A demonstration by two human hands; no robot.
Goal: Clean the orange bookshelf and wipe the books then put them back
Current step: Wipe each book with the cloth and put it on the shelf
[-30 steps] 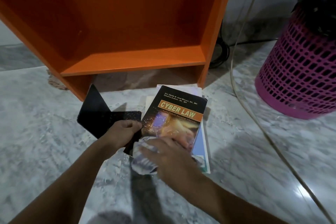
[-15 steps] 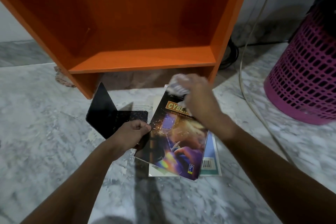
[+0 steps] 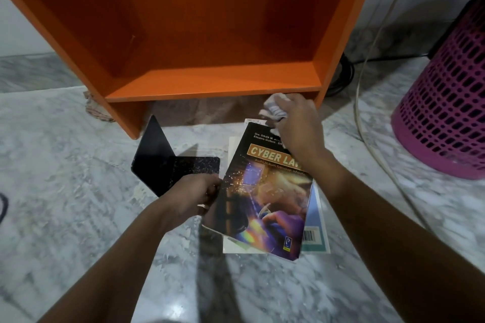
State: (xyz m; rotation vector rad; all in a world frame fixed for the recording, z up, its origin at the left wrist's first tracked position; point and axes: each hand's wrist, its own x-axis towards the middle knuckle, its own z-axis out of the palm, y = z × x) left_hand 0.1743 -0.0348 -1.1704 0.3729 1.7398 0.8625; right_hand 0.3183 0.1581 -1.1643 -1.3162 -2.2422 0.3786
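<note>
Head camera view, looking down at a person's two bare arms reaching forward over a grey marble floor (image 3: 65,191). A glossy Cyber Law book (image 3: 262,191) lies face up on top of a few other books (image 3: 315,233), just in front of the orange bookshelf (image 3: 210,81), whose visible shelf holds nothing. The book's long axis runs away from the person toward the shelf, leaning slightly to the right, with the title at the far end. The left hand (image 3: 191,196) is at the middle of the book's left long edge, fingers curled round that edge and steadying it; the edge looks slightly raised. The right hand (image 3: 296,126) sits at the far right corner of the cover, fingers bunched round a crumpled pale cloth (image 3: 273,107) that it presses against the book. Most of the cover lies between that cloth and the person, so the next wiping stroke would likely pull back along the long axis. The right hand is the nearer one to the shelf. A black bookend (image 3: 162,162) stands just left of the books, and a pink basket (image 3: 446,118) and a pale cable (image 3: 367,126) lie to the right.
</note>
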